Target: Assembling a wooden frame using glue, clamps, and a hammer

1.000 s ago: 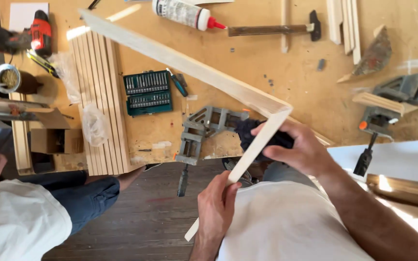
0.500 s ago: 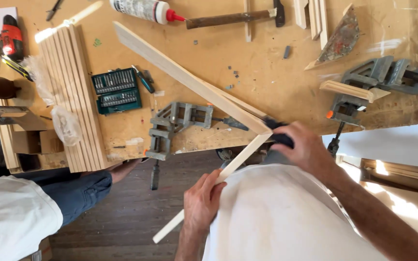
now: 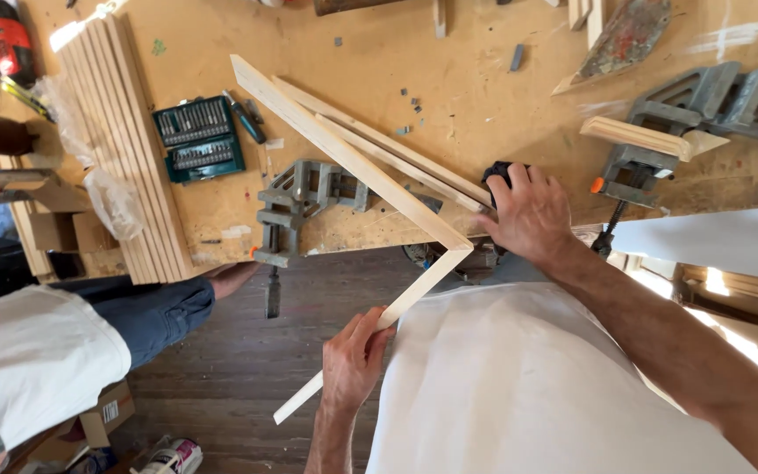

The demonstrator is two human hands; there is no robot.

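Observation:
Two pale wood strips joined at a mitred corner (image 3: pixel 454 241) form an L shape. One leg lies across the plywood workbench (image 3: pixel 484 96); the other hangs off its near edge over the floor. My left hand (image 3: pixel 354 355) pinches the hanging leg (image 3: pixel 344 369) near its lower end. My right hand (image 3: pixel 528 211) rests on the bench edge over a black object (image 3: pixel 495 172), beside the corner joint. A second thin wood strip (image 3: pixel 379 145) lies on the bench just behind the first leg.
A grey metal corner clamp (image 3: pixel 296 206) sits left of the joint, another clamp (image 3: pixel 704 101) at the right. A green bit set (image 3: pixel 196 136), stacked wood strips (image 3: pixel 125 149) and a red drill (image 3: pixel 6 44) lie left. Another person's leg and sleeve (image 3: pixel 63 338) are at lower left.
The joined strips moved down onto the bench. My right hand went from gripping the corner to resting on the black object at the bench edge. My left hand slid lower on the hanging leg.

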